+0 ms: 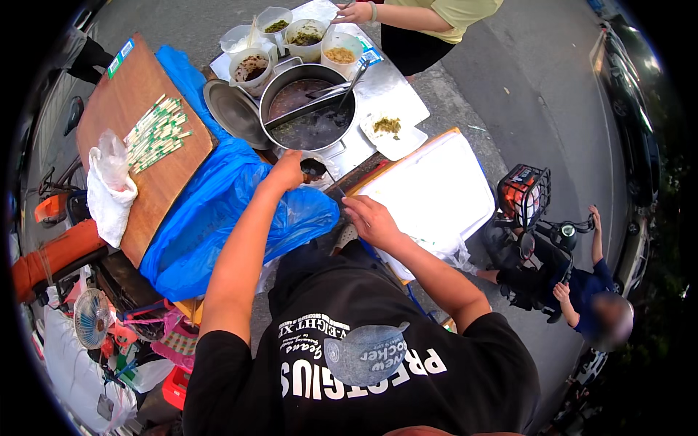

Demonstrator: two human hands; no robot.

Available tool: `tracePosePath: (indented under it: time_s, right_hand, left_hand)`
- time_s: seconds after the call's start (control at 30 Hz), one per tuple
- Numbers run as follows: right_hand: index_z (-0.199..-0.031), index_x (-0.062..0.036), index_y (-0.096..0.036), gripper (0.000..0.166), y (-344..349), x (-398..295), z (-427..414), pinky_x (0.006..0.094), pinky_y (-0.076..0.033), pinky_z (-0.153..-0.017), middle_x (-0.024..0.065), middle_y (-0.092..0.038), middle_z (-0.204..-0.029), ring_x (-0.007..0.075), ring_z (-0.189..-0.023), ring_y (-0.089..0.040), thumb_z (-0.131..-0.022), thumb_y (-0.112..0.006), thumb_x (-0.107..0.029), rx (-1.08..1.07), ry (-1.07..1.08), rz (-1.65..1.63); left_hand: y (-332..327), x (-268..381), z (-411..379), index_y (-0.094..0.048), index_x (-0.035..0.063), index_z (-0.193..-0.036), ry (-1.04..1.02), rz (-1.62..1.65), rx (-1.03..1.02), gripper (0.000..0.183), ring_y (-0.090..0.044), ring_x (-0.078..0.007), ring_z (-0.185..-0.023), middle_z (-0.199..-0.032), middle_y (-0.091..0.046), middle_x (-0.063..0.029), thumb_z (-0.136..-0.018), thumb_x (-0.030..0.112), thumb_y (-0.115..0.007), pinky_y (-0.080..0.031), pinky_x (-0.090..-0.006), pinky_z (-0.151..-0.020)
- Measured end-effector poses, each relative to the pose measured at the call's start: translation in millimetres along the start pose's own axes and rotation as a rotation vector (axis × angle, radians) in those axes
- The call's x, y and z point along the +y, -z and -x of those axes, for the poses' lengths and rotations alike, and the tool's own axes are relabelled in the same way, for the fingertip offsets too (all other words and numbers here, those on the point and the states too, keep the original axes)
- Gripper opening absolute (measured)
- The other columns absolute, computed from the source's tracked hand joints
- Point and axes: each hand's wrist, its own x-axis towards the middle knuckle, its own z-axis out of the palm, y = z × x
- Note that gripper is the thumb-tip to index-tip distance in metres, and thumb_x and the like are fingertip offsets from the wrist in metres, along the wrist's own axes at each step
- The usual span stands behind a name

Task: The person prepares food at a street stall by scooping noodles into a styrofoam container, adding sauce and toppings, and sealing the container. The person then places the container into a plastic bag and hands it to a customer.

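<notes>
In the head view my left hand (288, 171) grips the near rim of a small bowl (312, 170) with dark contents, just below a large divided steel pot (308, 107). My right hand (372, 218) holds the end of a thin metal utensil handle (335, 183) that slants up toward the bowl. The pot holds reddish liquid on one side and dark liquid on the other, and tongs and a ladle (357, 79) rest in it. A round metal lid (235, 111) leans at its left. A white foam tray (393, 136) bears chopped greens.
Plastic tubs (252, 72) of condiments stand behind the pot. Wrapped chopsticks (159, 133) and a white towel (112, 191) lie on a wooden board (180, 180) at left, beside blue plastic sheeting (218, 218). A white foam lid (431, 185) is at right. Another person's hand (353, 12) reaches over the tubs.
</notes>
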Motion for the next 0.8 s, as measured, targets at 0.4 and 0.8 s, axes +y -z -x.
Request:
tracePosePath:
  time_s: [0.4,0.8]
  right_hand:
    - [-0.123,0.0030,-0.063,0.029,12.2,45.8,-50.7,0.0296,-0.059,-0.073,0.0152,-0.073,-0.100,0.0165,-0.081,-0.071,-0.108,-0.056,-0.021,0.395,-0.518,-0.694]
    - [-0.117,0.0004,-0.067,0.024,-67.2,117.7,-100.7,0.0328,-0.058,-0.071,0.0130,-0.072,-0.094,0.0198,-0.078,-0.071,-0.104,-0.061,-0.020,0.218,-0.472,-0.366]
  left_hand:
    - [-1.6,13.5,19.7,-0.050,-0.0063,-0.145,0.019,0.198,0.121,0.068,-0.047,-0.0409,-0.139,-0.151,-0.045,-0.0259,-0.077,-0.011,-0.055,-0.040,-0.0383,-0.116]
    - [8.1,17.0,21.9,-0.048,-0.0095,-0.145,0.042,0.266,0.125,0.066,-0.049,-0.0400,-0.138,-0.149,-0.047,-0.0287,-0.080,-0.007,-0.060,-0.043,-0.0385,-0.114]
